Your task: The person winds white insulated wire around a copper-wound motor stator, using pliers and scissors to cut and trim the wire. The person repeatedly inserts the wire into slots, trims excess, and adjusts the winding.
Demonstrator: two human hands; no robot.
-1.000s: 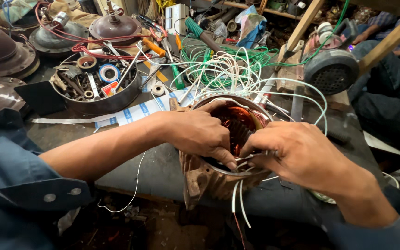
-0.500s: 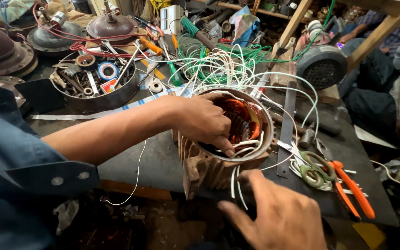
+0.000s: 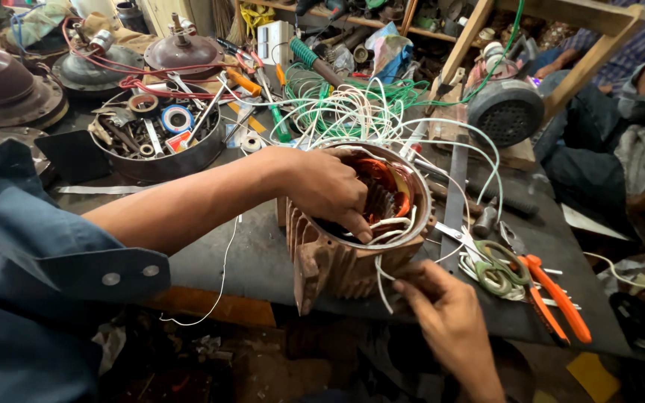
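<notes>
**A:** So, where's the motor housing [image 3: 352,254] sitting?

**B:** Right at the front edge of the dark workbench [image 3: 255,257], finned brown shell, open end up, copper windings [image 3: 382,190] showing inside. Left hand [image 3: 330,190] is draped over its rim, fingers curled down into the opening and touching the white wires [image 3: 393,224] there.

**A:** And the right hand [image 3: 446,317]?

**B:** Just below the housing, fingers pinched loosely on white wire ends hanging out of it. Scissors [image 3: 498,265] and orange-handled pliers [image 3: 554,298] lie right of the housing; a round tray of scrap parts [image 3: 158,138] sits behind-left.
</notes>
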